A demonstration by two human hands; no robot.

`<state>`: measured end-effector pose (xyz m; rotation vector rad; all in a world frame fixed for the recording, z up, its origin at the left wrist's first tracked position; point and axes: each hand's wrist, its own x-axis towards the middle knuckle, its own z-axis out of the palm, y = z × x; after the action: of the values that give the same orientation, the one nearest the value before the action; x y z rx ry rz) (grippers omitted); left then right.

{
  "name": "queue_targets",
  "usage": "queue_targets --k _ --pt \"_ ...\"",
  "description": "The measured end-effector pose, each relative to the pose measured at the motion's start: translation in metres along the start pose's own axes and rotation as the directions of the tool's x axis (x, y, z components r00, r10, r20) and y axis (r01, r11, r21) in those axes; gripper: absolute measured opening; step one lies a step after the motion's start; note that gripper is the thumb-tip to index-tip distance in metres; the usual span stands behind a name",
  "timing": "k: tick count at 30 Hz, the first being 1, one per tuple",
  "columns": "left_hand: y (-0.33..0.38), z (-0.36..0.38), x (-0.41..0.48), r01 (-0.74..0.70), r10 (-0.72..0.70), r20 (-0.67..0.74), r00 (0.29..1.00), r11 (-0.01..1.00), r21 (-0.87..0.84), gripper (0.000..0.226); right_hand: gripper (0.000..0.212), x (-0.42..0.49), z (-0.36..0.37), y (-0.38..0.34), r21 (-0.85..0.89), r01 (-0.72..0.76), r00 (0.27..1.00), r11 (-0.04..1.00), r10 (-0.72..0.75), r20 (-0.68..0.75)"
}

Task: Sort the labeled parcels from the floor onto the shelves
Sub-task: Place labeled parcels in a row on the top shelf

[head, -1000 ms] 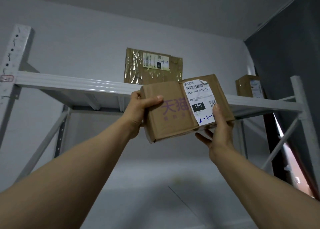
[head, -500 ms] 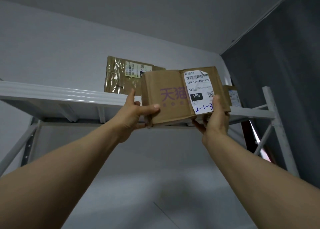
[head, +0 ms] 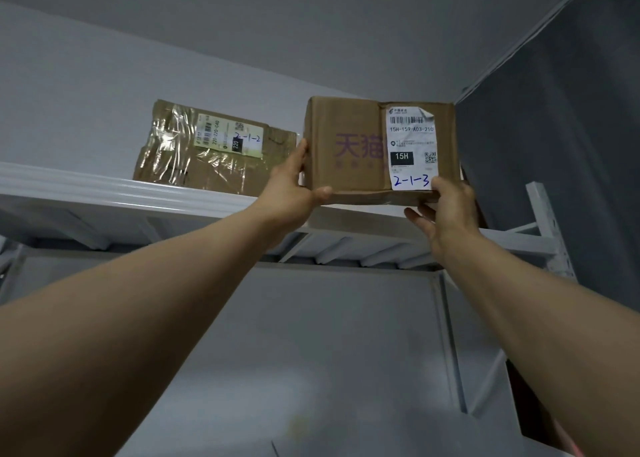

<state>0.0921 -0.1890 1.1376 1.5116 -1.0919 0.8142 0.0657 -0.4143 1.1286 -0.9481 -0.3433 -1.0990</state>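
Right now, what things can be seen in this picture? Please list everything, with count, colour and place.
shelf: 1, white metal, overhead
parcel: 1, brown, taped, marked "2-1-2", on the shelf
box: 1, brown, marked "2-1-3", held at the shelf's front edge, right of the parcel
left hand: 1, grips the box's left side
right hand: 1, holds the box's lower right corner

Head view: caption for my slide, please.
Left hand and right hand hold box 2-1-3 at the shelf beside taped parcel.
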Motion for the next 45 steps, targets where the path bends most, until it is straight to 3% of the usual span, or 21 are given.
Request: queue_targets --k 10,13,15,17,21,28,34,41,45 --pt "-0.033 0.043 0.041 -0.007 -0.004 0.087 0.996 0.991 0.135 0.078 0.034 0.072 -0.02 0.041 -0.098 0.035 0.996 0.995 -0.042 -0.077" --pt "-0.042 0.047 0.055 0.021 -0.031 0.038 0.999 0.967 0.253 0.077 0.037 0.09 -0.017 0.052 -0.264 0.073 0.994 0.962 -0.091 -0.057" --pt "-0.048 0.045 0.063 0.073 -0.055 -0.053 0.997 0.894 0.442 0.074 0.042 0.101 -0.012 0.058 -0.425 0.135 0.988 0.895 -0.154 -0.012" --pt "-0.057 0.04 0.069 0.14 -0.073 -0.131 0.989 0.759 0.636 0.071 0.046 0.108 -0.005 0.064 -0.546 0.171 0.983 0.82 -0.182 0.034" --pt "-0.071 0.03 0.069 0.109 -0.086 -0.07 0.994 0.635 0.765 0.089 0.049 0.12 0.004 0.079 -0.732 0.2 0.971 0.652 -0.23 0.06" --pt "-0.082 0.014 0.066 0.046 -0.036 -0.03 0.999 0.667 0.744 0.095 0.023 0.131 0.011 0.096 -0.834 0.202 0.973 0.514 -0.205 0.109" --pt "-0.082 0.02 0.061 0.077 -0.064 -0.05 0.997 0.56 0.825 0.052 0.028 0.128 0.024 0.103 -0.868 0.218 0.975 0.445 -0.145 0.17" --pt "-0.083 0.024 0.061 0.142 -0.128 -0.091 0.988 0.481 0.865 0.061 0.016 0.121 0.024 0.112 -0.876 0.261 0.964 0.405 -0.163 0.212" --pt "-0.085 0.026 0.061 0.14 -0.129 -0.091 0.987 0.451 0.882 0.064 0.026 0.117 0.02 0.113 -0.882 0.291 0.955 0.369 -0.157 0.25"
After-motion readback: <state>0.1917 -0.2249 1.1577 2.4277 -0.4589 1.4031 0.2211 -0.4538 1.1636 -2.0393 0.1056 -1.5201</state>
